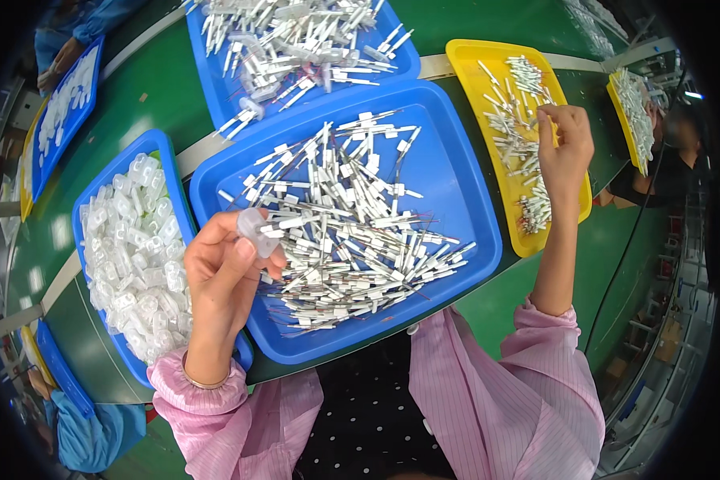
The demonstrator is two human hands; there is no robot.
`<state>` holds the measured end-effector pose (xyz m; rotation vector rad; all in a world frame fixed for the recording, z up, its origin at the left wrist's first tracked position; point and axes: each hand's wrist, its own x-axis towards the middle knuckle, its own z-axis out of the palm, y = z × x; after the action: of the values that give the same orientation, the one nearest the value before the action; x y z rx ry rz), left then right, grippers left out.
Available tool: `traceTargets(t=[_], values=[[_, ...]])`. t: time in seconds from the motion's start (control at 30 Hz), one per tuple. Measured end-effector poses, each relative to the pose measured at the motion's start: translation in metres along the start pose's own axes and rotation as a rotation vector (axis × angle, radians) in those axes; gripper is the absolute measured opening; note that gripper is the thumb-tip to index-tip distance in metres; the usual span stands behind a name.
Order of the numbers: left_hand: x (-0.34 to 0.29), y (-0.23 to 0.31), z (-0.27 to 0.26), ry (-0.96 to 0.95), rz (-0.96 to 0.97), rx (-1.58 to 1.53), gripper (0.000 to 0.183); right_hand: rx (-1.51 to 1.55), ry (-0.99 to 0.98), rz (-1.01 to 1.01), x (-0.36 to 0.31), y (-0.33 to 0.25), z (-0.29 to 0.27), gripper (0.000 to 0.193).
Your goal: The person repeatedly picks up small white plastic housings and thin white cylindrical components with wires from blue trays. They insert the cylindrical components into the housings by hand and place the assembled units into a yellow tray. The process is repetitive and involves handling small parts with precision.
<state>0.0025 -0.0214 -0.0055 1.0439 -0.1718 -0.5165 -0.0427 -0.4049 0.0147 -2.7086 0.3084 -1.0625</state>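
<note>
My left hand (226, 264) pinches a translucent plastic housing (257, 230) between thumb and fingers, above the left rim of a large blue tray (456, 192). White wired connectors (352, 216) lie heaped in that tray; one white piece appears to stick out of the housing's right side. Over a yellow tray (466, 60) on the right, my right hand (566, 148) has its thumb and fingertips pressed together. Whatever they hold, if anything, is too small to make out. Small white parts with thin leads (520, 152) are strewn in the yellow tray beneath it.
Clear plastic housings (140, 256) fill a smaller blue tray (162, 144) at left. Another blue tray (204, 80) with assembled pieces stands at the back. Co-workers' hands (60, 64) and trays appear at the far left and right along the green table (148, 88).
</note>
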Motion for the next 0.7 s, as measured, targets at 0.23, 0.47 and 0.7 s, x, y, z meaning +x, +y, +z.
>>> traceTargets(t=[0.23,0.47,0.7], values=[[-0.003,-0.004,-0.004,-0.057,-0.087,-0.307,0.030,1.158,-0.313,0.352,-0.017,-0.124,-0.007,0.006],[-0.004,0.001,-0.005,-0.130,-0.073,-0.366,0.032,1.357,-0.613,0.229,-0.026,-0.169,-0.007,0.014],[-0.004,0.001,-0.006,-0.144,-0.077,-0.365,0.033,1.408,-0.678,0.282,-0.024,-0.167,-0.012,0.012]])
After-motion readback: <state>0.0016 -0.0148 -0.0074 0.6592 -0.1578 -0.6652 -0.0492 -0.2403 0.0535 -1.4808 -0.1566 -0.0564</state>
